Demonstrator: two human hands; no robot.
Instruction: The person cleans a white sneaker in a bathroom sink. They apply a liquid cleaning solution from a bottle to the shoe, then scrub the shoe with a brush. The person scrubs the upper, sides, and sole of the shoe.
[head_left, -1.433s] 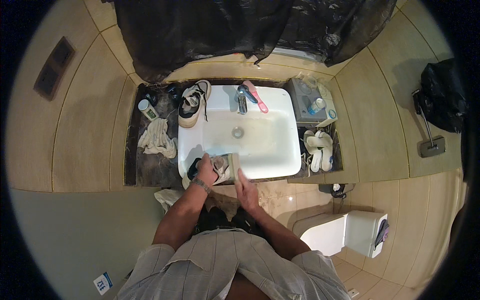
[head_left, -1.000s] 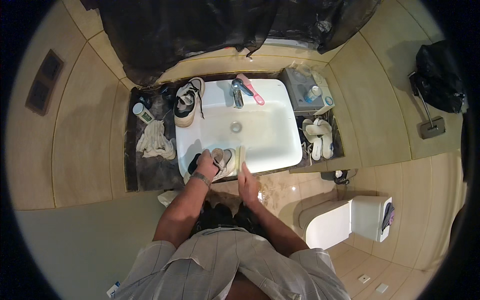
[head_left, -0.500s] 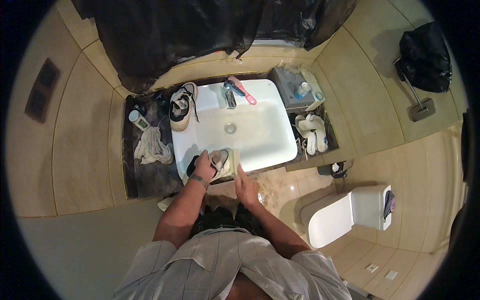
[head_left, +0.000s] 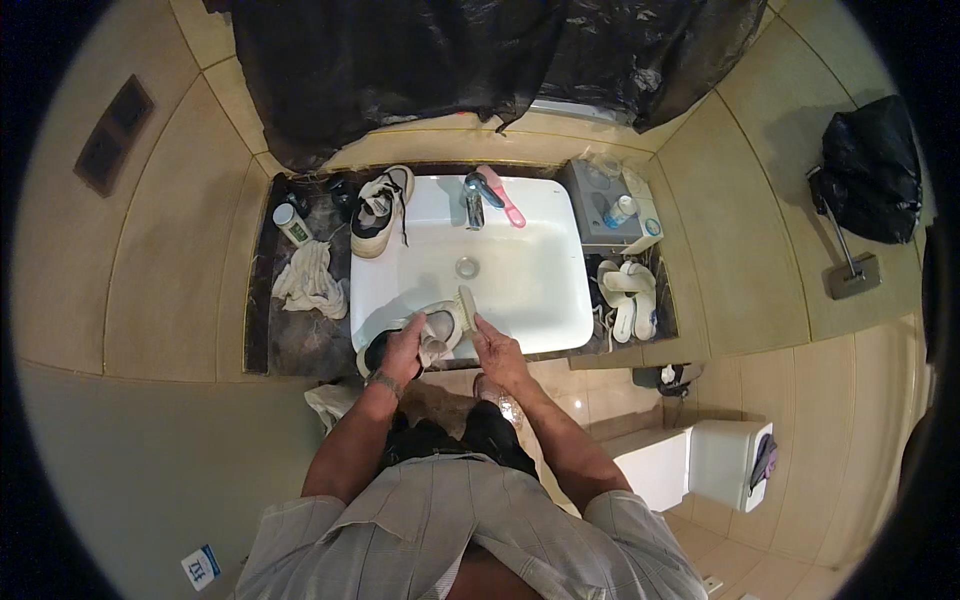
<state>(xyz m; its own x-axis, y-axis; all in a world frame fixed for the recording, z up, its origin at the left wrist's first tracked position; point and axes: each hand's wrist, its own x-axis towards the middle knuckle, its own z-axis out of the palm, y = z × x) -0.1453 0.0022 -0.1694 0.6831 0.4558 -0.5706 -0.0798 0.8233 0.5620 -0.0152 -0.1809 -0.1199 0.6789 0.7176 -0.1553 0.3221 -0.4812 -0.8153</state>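
White shoe (head_left: 437, 335) gripped by left fingers (head_left: 408, 340) — right fingers (head_left: 487, 335) clasp brush (head_left: 466, 305) against it.

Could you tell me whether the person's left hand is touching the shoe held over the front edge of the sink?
Touching. The head view shows the left hand gripping the shoe, its fingers wrapped over the upper with no gap.

A white canister with a green label (head_left: 292, 224) stood at the counter's back left corner; a blue-capped bottle (head_left: 620, 211) stood at its back right.
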